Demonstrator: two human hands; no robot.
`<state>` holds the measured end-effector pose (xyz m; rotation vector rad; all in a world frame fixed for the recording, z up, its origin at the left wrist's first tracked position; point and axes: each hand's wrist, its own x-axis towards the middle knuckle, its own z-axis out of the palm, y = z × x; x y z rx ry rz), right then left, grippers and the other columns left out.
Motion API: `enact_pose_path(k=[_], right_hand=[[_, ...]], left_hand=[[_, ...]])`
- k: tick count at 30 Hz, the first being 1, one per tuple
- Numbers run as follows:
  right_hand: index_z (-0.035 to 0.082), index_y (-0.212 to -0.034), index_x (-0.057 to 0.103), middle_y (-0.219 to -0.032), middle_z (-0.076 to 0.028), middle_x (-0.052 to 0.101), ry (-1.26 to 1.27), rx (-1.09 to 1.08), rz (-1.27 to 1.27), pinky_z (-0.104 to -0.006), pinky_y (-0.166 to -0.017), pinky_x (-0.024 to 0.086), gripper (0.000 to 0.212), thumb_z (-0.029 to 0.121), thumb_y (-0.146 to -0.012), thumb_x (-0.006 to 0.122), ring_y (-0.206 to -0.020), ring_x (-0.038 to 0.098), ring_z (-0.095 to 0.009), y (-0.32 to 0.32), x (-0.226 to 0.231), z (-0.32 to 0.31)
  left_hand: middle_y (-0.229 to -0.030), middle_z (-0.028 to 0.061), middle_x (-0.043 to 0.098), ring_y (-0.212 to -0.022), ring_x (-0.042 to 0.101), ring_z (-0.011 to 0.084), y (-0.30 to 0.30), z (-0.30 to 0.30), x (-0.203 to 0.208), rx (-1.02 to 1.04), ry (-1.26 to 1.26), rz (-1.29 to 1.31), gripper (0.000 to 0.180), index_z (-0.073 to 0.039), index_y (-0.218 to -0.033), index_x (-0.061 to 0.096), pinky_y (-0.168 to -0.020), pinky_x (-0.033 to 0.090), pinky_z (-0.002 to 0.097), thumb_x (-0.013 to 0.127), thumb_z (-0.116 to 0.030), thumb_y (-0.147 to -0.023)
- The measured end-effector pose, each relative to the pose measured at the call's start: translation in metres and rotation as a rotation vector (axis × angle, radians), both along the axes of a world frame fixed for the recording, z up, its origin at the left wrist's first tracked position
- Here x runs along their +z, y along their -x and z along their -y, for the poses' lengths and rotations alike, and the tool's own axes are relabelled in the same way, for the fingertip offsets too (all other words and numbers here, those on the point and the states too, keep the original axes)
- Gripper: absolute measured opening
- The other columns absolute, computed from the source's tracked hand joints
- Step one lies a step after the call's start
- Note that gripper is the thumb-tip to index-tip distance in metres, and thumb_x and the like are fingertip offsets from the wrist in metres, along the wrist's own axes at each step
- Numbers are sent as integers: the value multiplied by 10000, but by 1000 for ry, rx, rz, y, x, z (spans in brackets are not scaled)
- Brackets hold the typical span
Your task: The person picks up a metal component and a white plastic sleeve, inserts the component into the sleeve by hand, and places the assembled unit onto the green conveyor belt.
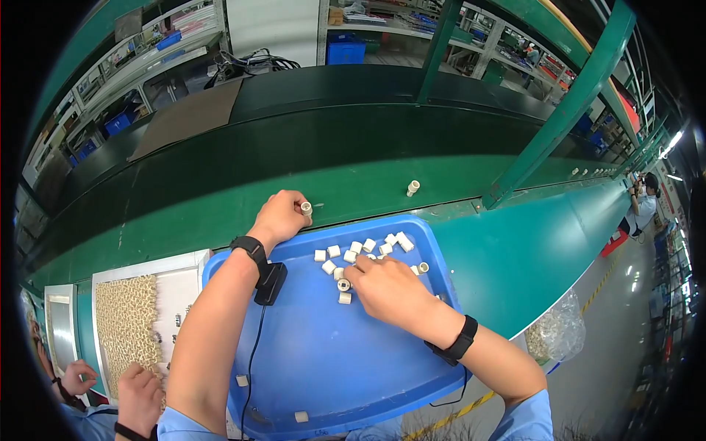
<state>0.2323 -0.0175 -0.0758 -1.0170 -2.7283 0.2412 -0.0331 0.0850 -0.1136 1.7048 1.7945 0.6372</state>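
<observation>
Reaching over far tray rim, left hand point(279, 215) pinching one cream fitting point(306, 209) at fingertips above green belt point(220, 198) | right hand point(386, 287) palm-down in blue tray point(331, 353), fingers curled onto loose fittings point(360, 248), roughly fifteen | one lone fitting point(412, 188) upright on belt.

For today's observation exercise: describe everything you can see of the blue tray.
The blue tray looks like smooth plastic, shallow, with a raised rim and rounded corners. It lies flat on the green bench, beside a white tray. Small cream cylinders are scattered in it. The right hand rests among them; the left forearm crosses its corner.
</observation>
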Motion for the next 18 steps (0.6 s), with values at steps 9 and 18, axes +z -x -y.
enact_pose_path(k=[9,18], right_hand=[[13,-961,669,-934,-154,683,-110,-26,105,-452,-760,601,125,49,-844,689,-782,732,-339,4,-9,6],[54,-922,659,-891,-104,655,-195,-7,97,-438,-784,568,91,72,-845,702,-797,723,-277,-7,13,29]], left_hand=[[-1004,121,797,-1003,756,303,-7,-19,4,20,2,-111,258,-63,-1029,789,-904,583,421,838,-134,-786],[-1033,153,791,-1078,745,336,-8,-4,23,54,-45,-171,415,-33,-1210,743,-946,580,449,794,-190,-829]])
